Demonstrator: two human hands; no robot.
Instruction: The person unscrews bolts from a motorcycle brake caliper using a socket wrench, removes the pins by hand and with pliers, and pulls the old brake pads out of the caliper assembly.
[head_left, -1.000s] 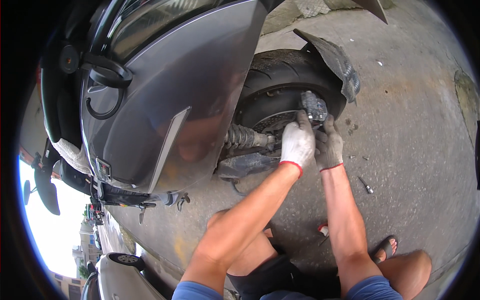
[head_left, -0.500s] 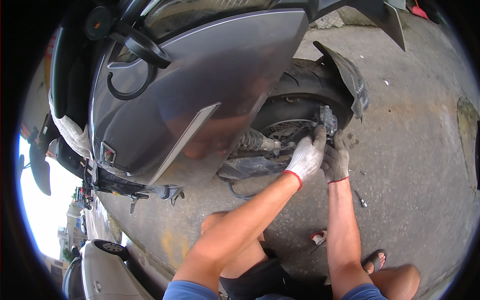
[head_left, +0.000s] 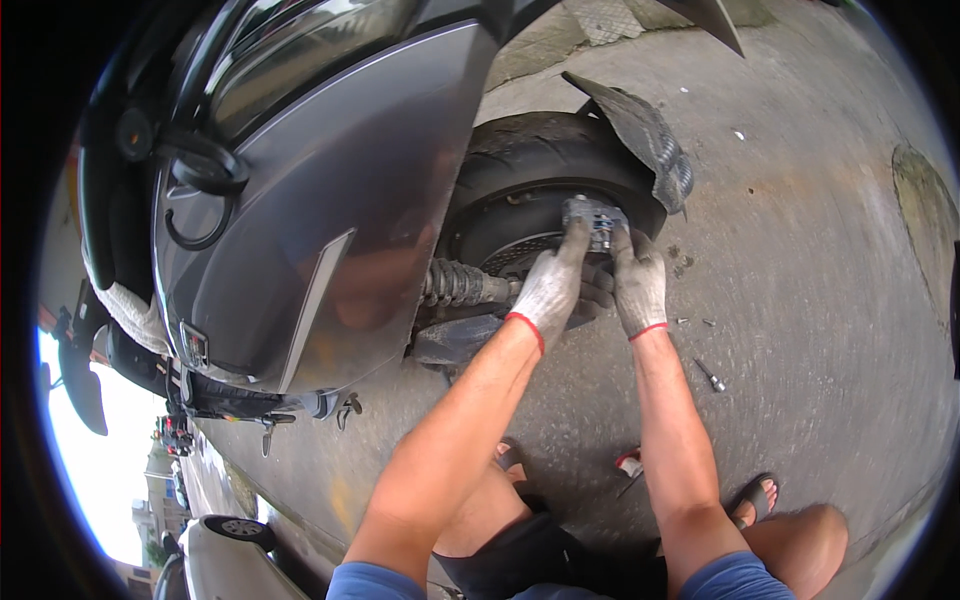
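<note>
Right, both our gloved hands, left hand (head_left: 548,288) and right hand (head_left: 640,285), are clamped on the brake caliper (head_left: 594,220) at the rear wheel (head_left: 520,190); grip slips, it drops onto the concrete floor (head_left: 800,300).

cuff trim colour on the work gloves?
Red trim at the wrists of both grey-white gloves, on the left hand and right hand; head view shows it.

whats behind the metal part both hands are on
Behind the metal part sit the wheel hub and the black tyre. Both gloved hands, left and right, cover its lower half and mounting.
</note>
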